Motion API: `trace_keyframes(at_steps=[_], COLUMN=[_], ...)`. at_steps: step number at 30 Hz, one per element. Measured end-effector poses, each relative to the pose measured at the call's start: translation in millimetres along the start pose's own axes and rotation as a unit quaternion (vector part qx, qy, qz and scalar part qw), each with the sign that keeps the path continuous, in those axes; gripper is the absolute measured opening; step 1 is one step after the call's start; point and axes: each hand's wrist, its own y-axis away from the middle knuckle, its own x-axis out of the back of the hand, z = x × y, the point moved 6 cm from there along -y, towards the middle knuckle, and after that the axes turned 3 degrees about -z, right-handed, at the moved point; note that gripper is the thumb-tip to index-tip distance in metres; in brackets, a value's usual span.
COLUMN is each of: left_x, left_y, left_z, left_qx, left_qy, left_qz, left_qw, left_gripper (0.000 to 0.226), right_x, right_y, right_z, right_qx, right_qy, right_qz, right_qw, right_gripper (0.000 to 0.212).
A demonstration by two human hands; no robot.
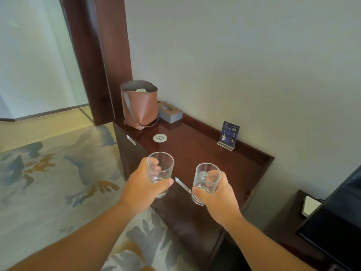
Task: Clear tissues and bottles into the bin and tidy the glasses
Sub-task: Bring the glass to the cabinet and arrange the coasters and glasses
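Now at the glass-tidying step: left hand (pixel 143 187) holds a glass (pixel 160 174) in its grip, right hand (pixel 215 195) another glass (pixel 206 182), lower centre. Next, probably, setting both upright on the bench (pixel 195 151) near the coaster (pixel 160 137).

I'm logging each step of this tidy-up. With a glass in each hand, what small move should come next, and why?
Probably lower the left hand's clear drinking glass onto the round white coaster on the dark wooden cabinet top. Both hands are full, the right hand holding a second clear glass, and that coaster sits bare, nearest the left grip.
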Motion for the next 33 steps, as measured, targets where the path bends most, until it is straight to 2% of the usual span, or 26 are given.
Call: trace_keyframes(at_steps=[11, 18, 25, 33], left_x=[-25, -56, -88, -106], left_y=[-175, -286, -338, -361], left_z=[-79, -123, -173, -202], left_qx=[0.000, 0.028, 0.053, 0.017], left_qy=[-0.013, -0.038, -0.057, -0.044], left_qz=[-0.071, -0.139, -0.218, -0.311], left_qw=[0.997, 0.989, 0.973, 0.949], left_gripper=[0.059, 0.064, 0.072, 0.069], right_x=[-62, -79, -107, -127], right_y=[-147, -233, -262, -265], right_z=[33, 71, 94, 103], right_qx=[-0.049, -0.116, -0.176, -0.223], right_qy=[0.008, 0.004, 0.000, 0.026], right_qz=[0.021, 0.028, 0.067, 0.145], right_qw=[0.999, 0.993, 0.982, 0.964], right_gripper=[0.066, 0.063, 0.060, 0.061])
